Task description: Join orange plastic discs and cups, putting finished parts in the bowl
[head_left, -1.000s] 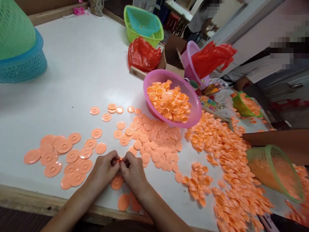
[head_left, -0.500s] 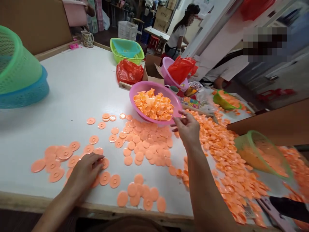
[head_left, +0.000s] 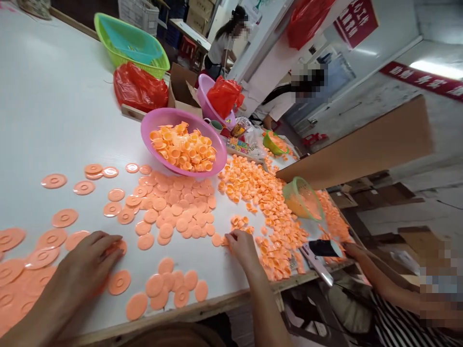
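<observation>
My left hand (head_left: pixel 90 260) rests low over flat round orange discs (head_left: pixel 119 282) at the left. Its thumb and forefinger close around one disc, partly hidden by the fingers. At the near middle of the table, my right hand (head_left: pixel 242 246) pinches at a small orange piece, apparently a cup, mostly covered by the fingertips. A single disc (head_left: pixel 217 239) lies just left of those fingertips. A few small orange cups (head_left: pixel 240 221) lie behind the hand. Beyond, a pink basin (head_left: pixel 152 147) holds many orange cups (head_left: pixel 183 147), with a spread of overlapping discs (head_left: pixel 181 207) in front.
A wide heap of orange cups (head_left: pixel 265 193) runs along the right, with a green basket (head_left: pixel 298 200) tipped in it. A co-worker's arm (head_left: pixel 376 274) reaches in near a pink-handled tool (head_left: pixel 318 265). Red bags (head_left: pixel 141 89) and a green basin (head_left: pixel 108 48) stand behind.
My right hand has come from the pink basin's rim down to the near table, its fingers now pinched. My left hand stays over the discs. The view has swung right, showing another person.
</observation>
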`<state>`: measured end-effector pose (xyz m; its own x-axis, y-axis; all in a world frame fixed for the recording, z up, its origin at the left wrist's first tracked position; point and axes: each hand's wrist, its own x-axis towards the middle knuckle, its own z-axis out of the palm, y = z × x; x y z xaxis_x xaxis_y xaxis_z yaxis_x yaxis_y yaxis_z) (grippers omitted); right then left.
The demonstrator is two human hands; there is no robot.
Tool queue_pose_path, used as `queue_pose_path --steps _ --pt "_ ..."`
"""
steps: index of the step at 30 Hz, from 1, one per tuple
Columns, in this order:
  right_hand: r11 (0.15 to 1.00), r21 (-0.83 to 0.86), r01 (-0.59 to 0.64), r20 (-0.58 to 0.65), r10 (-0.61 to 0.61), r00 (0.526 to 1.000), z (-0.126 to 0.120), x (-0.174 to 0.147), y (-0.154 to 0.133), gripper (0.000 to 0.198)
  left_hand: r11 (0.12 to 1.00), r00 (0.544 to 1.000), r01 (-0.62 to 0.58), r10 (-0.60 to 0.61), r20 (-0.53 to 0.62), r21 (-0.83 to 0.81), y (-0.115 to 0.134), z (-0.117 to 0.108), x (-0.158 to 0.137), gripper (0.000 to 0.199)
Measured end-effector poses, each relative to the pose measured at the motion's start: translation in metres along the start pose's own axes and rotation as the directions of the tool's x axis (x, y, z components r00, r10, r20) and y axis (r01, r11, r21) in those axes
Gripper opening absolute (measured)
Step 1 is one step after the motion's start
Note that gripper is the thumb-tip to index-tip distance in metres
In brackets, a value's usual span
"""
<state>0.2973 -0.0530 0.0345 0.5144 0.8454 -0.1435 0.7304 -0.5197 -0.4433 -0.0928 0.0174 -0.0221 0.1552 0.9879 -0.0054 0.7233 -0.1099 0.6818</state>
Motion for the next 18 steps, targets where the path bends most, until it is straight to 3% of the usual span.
queue_pose_path --steps 3,6,8,11,15,18 --pt "1.000 0.022 -0.012 0.042 0.011 0.999 0.002 0.001 -0.017 0.017 0.998 1.000 0.016 -0.015 0.020 -0.055 0.000 -0.005 -0.005 0.029" --pt "0.966 0.258 -0.028 0.220 -0.031 0.975 0.019 -0.001 -0.061 0.014 0.991 0.997 0.076 -0.076 0.007 -0.113 0.001 -0.009 -0.007 0.030" --pt "0.894 0.448 -0.020 0.348 -0.154 0.925 0.043 -0.010 -0.102 0.015 0.984 0.991 0.133 -0.132 0.022 -0.115 0.004 -0.010 -0.006 0.027" --pt "0.809 0.588 0.021 0.432 -0.335 0.837 0.091 -0.029 -0.160 0.009 0.974 0.977 0.206 -0.200 0.073 -0.090 0.009 -0.012 -0.002 0.020" --pt "0.807 0.537 0.248 0.369 -0.488 0.791 0.141 -0.050 -0.192 0.009 0.963 0.959 0.259 -0.248 0.136 -0.075 0.014 -0.016 0.001 0.019" --pt "0.803 0.431 0.411 0.289 -0.554 0.781 0.151 -0.058 -0.192 0.011 0.953 0.952 0.271 -0.244 0.184 -0.138 0.012 -0.022 0.000 0.025"
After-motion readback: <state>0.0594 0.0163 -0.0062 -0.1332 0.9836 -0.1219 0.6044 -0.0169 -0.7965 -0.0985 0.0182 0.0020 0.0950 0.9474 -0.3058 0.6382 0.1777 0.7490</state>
